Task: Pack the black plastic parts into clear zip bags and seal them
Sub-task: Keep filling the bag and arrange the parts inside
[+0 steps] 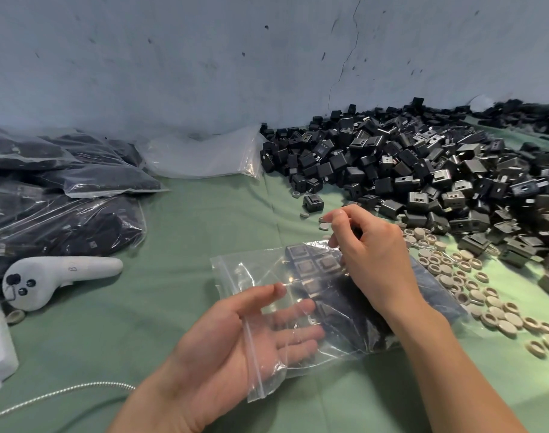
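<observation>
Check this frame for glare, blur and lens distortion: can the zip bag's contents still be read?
Head view: glare streaks on the clear zip bag wash out some black parts inside; those at its far edge stay legible. Head view: wide-angle bending curves the foot of the wall; light is soft, focus sharp.

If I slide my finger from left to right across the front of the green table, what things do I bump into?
White controller → left hand → right hand → beige round caps.
</observation>
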A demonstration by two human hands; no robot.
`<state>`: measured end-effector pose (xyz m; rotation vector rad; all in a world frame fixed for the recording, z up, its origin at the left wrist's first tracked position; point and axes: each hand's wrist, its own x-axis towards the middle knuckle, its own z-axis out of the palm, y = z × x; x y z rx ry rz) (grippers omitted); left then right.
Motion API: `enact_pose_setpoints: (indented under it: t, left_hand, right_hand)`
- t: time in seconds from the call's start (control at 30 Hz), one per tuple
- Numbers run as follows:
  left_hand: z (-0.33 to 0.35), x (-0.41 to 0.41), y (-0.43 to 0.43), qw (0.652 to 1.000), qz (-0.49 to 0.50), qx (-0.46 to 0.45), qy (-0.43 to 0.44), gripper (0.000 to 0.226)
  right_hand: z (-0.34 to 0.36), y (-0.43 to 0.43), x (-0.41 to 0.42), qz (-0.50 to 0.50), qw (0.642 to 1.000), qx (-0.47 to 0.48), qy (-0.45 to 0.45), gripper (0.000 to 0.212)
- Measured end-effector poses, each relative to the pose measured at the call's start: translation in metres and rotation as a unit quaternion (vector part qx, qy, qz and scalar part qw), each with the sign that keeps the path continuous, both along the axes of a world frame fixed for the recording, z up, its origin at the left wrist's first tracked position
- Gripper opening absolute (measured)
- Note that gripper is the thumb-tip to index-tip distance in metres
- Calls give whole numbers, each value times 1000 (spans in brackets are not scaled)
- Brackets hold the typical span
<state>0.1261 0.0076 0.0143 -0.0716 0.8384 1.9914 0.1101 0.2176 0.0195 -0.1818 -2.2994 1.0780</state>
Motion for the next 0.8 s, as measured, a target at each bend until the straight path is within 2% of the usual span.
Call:
enact_pose_setpoints:
  t: [0.2, 0.37, 0.5, 0.7, 0.8]
  left_hand:
    - [4, 3, 1, 1000, 8, -23, 17, 9]
    - [4, 2, -3, 997, -1, -46, 55, 31]
    - [9, 2, -13, 991, 22, -96, 91, 39]
    - [13, 5, -34, 946, 117, -245, 179, 44]
    - [16, 5, -42, 922, 148, -295, 204, 40]
  right_hand:
    - [-2, 1, -1, 3, 1000, -15, -12, 27]
    - [-2, 3, -1, -1, 1000, -15, -21, 28]
    - [0, 2, 0, 8, 999, -30, -27, 30]
    - [3, 2, 1, 33, 995, -87, -34, 18]
    - [5, 2, 2, 56, 989, -133, -36, 23]
